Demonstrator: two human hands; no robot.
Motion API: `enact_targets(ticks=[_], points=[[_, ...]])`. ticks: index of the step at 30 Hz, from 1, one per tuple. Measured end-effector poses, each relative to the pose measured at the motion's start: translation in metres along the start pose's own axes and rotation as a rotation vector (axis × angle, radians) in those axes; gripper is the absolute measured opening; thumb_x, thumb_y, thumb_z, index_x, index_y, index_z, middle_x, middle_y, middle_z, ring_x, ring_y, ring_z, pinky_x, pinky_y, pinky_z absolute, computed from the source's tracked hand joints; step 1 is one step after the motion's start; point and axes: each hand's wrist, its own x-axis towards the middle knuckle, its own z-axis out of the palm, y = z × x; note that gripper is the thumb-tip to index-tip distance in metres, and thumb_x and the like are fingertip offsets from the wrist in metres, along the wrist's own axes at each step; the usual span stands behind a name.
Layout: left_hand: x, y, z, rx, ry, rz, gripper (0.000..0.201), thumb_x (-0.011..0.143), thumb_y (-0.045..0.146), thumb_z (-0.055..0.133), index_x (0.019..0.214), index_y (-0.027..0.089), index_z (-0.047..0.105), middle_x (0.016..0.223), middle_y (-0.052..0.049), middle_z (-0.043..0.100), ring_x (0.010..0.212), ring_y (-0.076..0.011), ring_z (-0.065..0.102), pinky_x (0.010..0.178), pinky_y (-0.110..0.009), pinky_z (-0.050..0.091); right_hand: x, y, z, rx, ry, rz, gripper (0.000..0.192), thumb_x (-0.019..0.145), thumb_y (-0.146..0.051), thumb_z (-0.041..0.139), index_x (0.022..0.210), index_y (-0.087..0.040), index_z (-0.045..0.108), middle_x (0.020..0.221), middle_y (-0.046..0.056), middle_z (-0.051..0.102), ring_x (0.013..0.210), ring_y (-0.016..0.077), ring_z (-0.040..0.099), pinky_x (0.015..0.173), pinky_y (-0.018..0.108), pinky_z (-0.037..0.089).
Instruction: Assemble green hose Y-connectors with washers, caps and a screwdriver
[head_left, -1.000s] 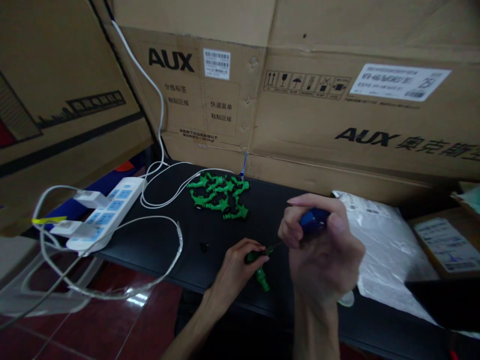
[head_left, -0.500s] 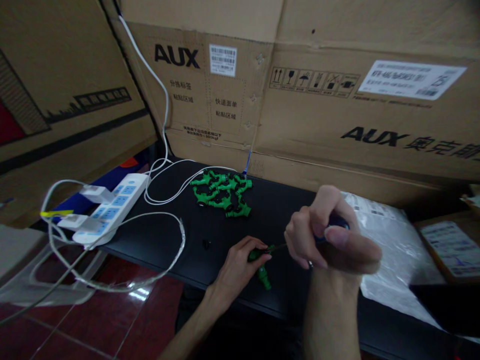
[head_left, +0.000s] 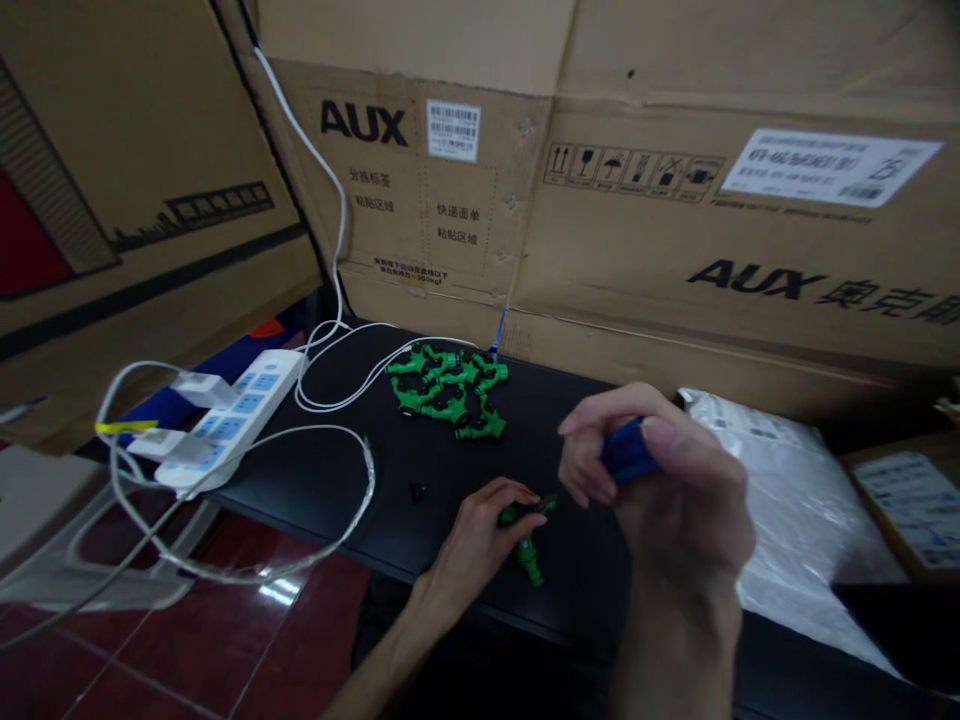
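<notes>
Green plastic fitting [head_left: 526,540] sits pinched in our left hand [head_left: 474,545], while our right hand [head_left: 660,490] grips a blue-handled screwdriver [head_left: 626,452].

A black table [head_left: 330,480] carried everything. At its far middle lay a heap of green fittings [head_left: 448,389]; 1 green fitting [head_left: 528,545] rested at the near edge. A white power strip [head_left: 225,418] sat at the left, white cables [head_left: 352,370] looped beside it. A plastic bag [head_left: 795,520] lay right.

Both forearms are bare, no sleeves showing, left grip [head_left: 480,535] and right grip [head_left: 667,490] ungloved.
</notes>
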Motion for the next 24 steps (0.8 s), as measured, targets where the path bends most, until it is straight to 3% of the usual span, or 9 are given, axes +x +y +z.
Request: enact_targets(ticks=[3,5,8,12,14,16,21,23,24], points=[[0.000,0.001,0.001,0.017,-0.001,-0.035,0.012,0.089,0.024,0.077,0.100,0.022,0.075,0.107,-0.004,0.076,0.102,-0.0201,0.073,0.096,-0.031,0.055,0.019,-0.002,-0.022,0.171,-0.414,0.149,0.033,0.087,-0.047,0.065,0.074,-0.017,0.071,0.046,-0.006,0.046,0.032,0.0086,0.039,0.037,0.024,0.039],[0.000,-0.001,0.002,0.014,0.017,-0.032,0.013,0.087,0.026,0.078,0.100,0.022,0.075,0.106,-0.004,0.076,0.101,-0.0202,0.073,0.095,-0.031,0.056,0.028,0.003,-0.026,0.270,-0.447,0.161,0.036,0.084,-0.048,0.066,0.064,-0.019,0.065,0.039,-0.010,0.034,0.028,0.0054,0.026,0.032,0.019,0.031],[0.000,-0.004,0.005,0.000,0.038,-0.028,0.014,0.086,0.029,0.079,0.097,0.021,0.074,0.103,-0.003,0.075,0.097,-0.0197,0.074,0.093,-0.031,0.056,0.029,0.014,-0.015,0.230,-0.143,0.050,0.033,0.084,-0.044,0.067,0.062,-0.019,0.062,0.039,-0.012,0.025,0.031,0.0036,0.015,0.032,0.017,0.021],[-0.001,-0.006,0.004,-0.014,0.021,-0.017,0.013,0.086,0.027,0.079,0.096,0.020,0.072,0.104,-0.003,0.074,0.096,-0.0185,0.073,0.090,-0.029,0.056,0.011,0.023,0.012,-0.090,0.683,-0.321,0.021,0.090,-0.028,0.063,0.071,-0.019,0.062,0.048,-0.008,0.036,0.037,0.0068,0.027,0.036,0.019,0.021],[-0.001,-0.007,0.004,-0.021,0.012,-0.010,0.014,0.086,0.024,0.080,0.095,0.020,0.071,0.105,-0.004,0.074,0.096,-0.0180,0.073,0.090,-0.029,0.056,0.002,0.022,0.019,-0.164,0.883,-0.445,0.020,0.094,-0.028,0.056,0.078,-0.019,0.063,0.052,-0.006,0.040,0.041,0.0089,0.031,0.038,0.021,0.023],[-0.001,-0.007,0.003,-0.031,0.009,-0.007,0.014,0.085,0.022,0.080,0.095,0.019,0.071,0.105,-0.004,0.074,0.097,-0.0178,0.073,0.091,-0.028,0.056,-0.003,0.016,0.017,-0.125,0.743,-0.404,0.024,0.094,-0.033,0.050,0.083,-0.018,0.067,0.052,-0.004,0.043,0.042,0.0103,0.035,0.040,0.023,0.027],[0.000,-0.003,0.002,-0.038,0.005,-0.029,0.012,0.086,0.022,0.079,0.096,0.020,0.073,0.106,-0.004,0.074,0.099,-0.0183,0.073,0.094,-0.029,0.054,0.003,-0.003,-0.018,0.076,-0.060,-0.067,0.027,0.091,-0.037,0.054,0.085,-0.019,0.072,0.056,0.001,0.056,0.050,0.0161,0.055,0.048,0.031,0.049],[0.001,-0.001,0.002,-0.027,0.004,-0.041,0.012,0.086,0.022,0.080,0.096,0.020,0.074,0.106,-0.004,0.074,0.099,-0.0188,0.073,0.095,-0.029,0.054,0.008,-0.004,-0.027,0.177,-0.304,-0.065,0.026,0.093,-0.038,0.053,0.086,-0.021,0.072,0.051,-0.003,0.050,0.042,0.0138,0.050,0.042,0.029,0.049],[0.001,-0.001,0.002,-0.022,0.007,-0.046,0.012,0.086,0.021,0.080,0.096,0.020,0.074,0.105,-0.004,0.074,0.099,-0.0189,0.073,0.095,-0.030,0.054,0.009,-0.001,-0.027,0.203,-0.329,-0.074,0.026,0.093,-0.038,0.054,0.084,-0.022,0.072,0.048,-0.005,0.044,0.037,0.0115,0.043,0.038,0.026,0.045]])
